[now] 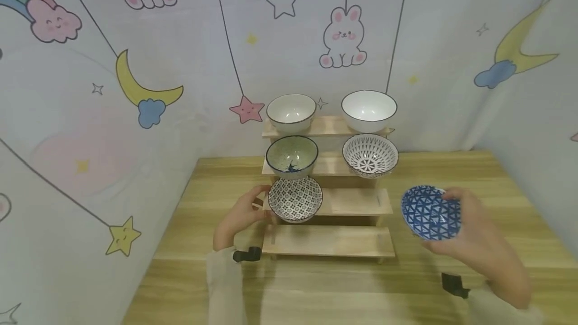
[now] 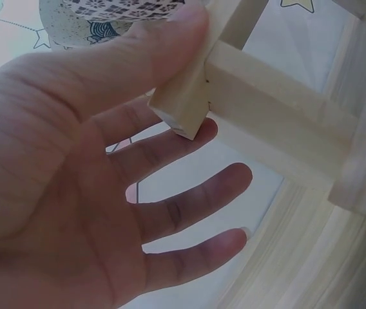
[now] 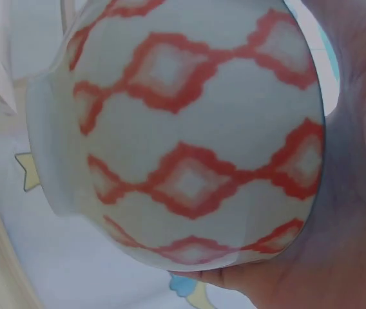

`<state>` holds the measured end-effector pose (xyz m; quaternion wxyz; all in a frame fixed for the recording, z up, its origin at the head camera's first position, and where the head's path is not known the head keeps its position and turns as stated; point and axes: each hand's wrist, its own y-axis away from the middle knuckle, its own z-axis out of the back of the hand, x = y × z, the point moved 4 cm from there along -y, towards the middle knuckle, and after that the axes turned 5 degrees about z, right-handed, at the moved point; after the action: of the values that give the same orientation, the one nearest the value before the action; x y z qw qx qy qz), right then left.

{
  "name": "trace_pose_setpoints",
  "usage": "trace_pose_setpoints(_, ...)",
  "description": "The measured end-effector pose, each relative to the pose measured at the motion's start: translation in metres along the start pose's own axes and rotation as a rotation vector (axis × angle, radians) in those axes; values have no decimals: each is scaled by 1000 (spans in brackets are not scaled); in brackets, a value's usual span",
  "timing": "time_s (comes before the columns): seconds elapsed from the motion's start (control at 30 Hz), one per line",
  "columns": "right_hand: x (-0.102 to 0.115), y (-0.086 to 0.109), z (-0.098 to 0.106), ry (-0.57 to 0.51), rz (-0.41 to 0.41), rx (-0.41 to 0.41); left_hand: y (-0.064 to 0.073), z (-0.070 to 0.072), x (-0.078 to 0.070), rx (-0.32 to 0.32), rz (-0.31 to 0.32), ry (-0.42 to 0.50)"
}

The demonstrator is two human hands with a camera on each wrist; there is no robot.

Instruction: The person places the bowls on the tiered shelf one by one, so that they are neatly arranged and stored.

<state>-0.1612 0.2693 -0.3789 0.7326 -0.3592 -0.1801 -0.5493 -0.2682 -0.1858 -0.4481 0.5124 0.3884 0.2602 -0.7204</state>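
My right hand [image 1: 480,237] holds a bowl [image 1: 431,213] by its rim, to the right of a stepped wooden rack [image 1: 328,241]. Its inside has blue and white triangles; the outside, in the right wrist view, is white with red diamond chains [image 3: 192,180]. With the left hand [image 1: 241,214] I grip the left end of a rack board [image 2: 189,106], thumb above and index and middle fingers beneath, the other fingers spread. Right beside that hand, on the same step, sits a bowl with a small black-and-white flower pattern [image 1: 295,198].
On the step above stand a green bowl [image 1: 292,157] and a bowl with black dashes [image 1: 370,155]. Two white, dark-rimmed bowls [image 1: 291,113] [image 1: 369,111] occupy the top step. A wood-grain table [image 1: 316,295] carries the rack; a printed curtain [image 1: 189,39] hangs behind.
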Motion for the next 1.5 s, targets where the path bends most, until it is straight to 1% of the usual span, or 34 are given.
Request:
trace_pose_setpoints(0.2, 7, -6, -10, 2, 5, 20, -2, 2, 1, 2, -8, -9)
trace_pose_setpoints(0.33, 12, -11, -18, 17, 13, 69, -2, 2, 0, -1, -4, -14)
trace_pose_setpoints(0.47, 19, -16, -30, 7, 67, 98, 0, 3, 1, -6, 8, -22)
trace_pose_setpoints(0.57, 23, -20, -39, -22, 111, 92, 1, 2, 1, -3, 19, -22)
trace_pose_setpoints(0.63, 25, -23, -45, -46, 116, 88, 2, 2, 1, -6, 19, -18)
trace_pose_setpoints(0.8, 27, -29, -57, -48, 142, 44, 2, 2, 1, -12, 0, -15)
trace_pose_setpoints(0.9, 27, -31, -62, -38, 130, 28, 2, 2, 1, -8, 0, -22)
trace_pose_setpoints(0.97, 27, -33, -66, -46, 92, 35, 2, 3, 1, -11, 8, -25)
trace_pose_setpoints(1.03, 26, -34, -70, -43, 42, 41, 1, 3, 1, -11, 4, -23)
trace_pose_setpoints(1.1, 26, -35, -72, -43, 12, 37, 0, 2, 1, -6, -4, -22)
trace_pose_setpoints(1.17, 26, -36, -75, -54, 6, 28, 1, 1, 1, 2, -5, -24)
trace_pose_setpoints(1.23, 26, -38, -78, -71, 16, 14, 1, 0, 1, 7, 2, -24)
trace_pose_setpoints(1.33, 27, -40, -83, -97, 22, 1, 3, 0, 2, 0, 18, -21)
trace_pose_setpoints(1.5, 29, -42, -87, -101, -29, -29, 2, -1, 0, -7, 9, 8)
